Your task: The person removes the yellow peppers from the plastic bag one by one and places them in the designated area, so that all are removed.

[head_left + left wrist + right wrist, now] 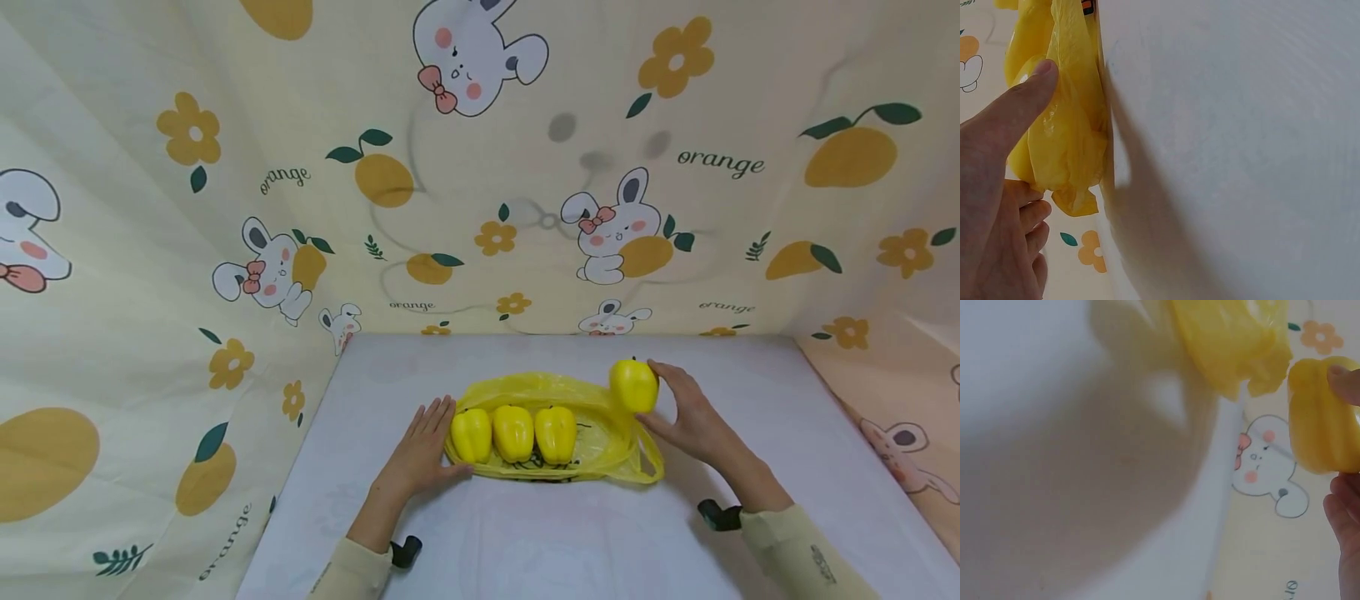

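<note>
Pepper [633,387] in right fingers [672,376]; head view alone shows bagged three [513,434] whole.

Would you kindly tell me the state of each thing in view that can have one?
Bag: open, spread on the table
Three peppers: in a row inside the bag
Fourth pepper: raised, stem up
Left hand: resting against the bag's left end
Right hand: gripping the fourth pepper

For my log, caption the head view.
Right hand holds yellow bell pepper; left hand touches yellow plastic bag with three more.
</note>
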The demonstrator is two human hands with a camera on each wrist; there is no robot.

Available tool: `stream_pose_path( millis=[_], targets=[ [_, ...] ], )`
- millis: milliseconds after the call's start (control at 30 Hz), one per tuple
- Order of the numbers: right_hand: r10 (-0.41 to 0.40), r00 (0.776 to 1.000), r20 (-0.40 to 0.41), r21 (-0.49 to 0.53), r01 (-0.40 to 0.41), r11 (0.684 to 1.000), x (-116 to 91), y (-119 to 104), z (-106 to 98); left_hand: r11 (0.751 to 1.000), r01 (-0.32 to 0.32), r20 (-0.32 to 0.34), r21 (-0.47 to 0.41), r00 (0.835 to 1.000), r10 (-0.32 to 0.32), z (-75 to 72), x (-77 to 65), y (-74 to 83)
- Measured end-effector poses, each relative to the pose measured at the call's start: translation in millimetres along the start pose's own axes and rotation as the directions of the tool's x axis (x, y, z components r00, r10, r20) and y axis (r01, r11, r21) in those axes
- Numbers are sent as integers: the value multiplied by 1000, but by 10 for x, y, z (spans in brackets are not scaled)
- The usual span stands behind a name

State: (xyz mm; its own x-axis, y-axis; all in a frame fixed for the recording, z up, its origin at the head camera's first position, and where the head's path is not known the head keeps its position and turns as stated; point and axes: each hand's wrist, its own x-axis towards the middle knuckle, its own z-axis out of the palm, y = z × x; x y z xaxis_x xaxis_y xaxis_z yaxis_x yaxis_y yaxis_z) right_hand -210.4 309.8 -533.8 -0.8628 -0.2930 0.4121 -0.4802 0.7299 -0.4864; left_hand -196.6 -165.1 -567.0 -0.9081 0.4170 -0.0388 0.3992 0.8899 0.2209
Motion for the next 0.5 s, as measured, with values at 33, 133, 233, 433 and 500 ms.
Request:
stream_pose_path(
  millis=[33, 133, 233, 433, 500],
  targets=[
    [0, 1000, -1, 0, 0, 1000, 5, 22, 4, 1000, 0, 0, -3, 1000, 0, -3, 0, -2],
    [14, 1000, 4, 1, -14, 1000, 14, 90, 15, 1000, -3, 0, -7, 1000, 3, -7, -5, -5],
    [38, 999, 16, 4, -38, 999, 24, 159, 19, 1000, -5, 0, 2, 1000, 5, -11, -7, -6],
    [98, 994, 47, 9, -99, 995, 46, 303, 26, 1000, -8, 2, -9, 1000, 8, -18, -8, -3],
    [118, 991, 62, 14, -119, 993, 55, 341, 37, 1000, -4, 7, -10, 1000, 4, -25, -10, -2]
  ],
)
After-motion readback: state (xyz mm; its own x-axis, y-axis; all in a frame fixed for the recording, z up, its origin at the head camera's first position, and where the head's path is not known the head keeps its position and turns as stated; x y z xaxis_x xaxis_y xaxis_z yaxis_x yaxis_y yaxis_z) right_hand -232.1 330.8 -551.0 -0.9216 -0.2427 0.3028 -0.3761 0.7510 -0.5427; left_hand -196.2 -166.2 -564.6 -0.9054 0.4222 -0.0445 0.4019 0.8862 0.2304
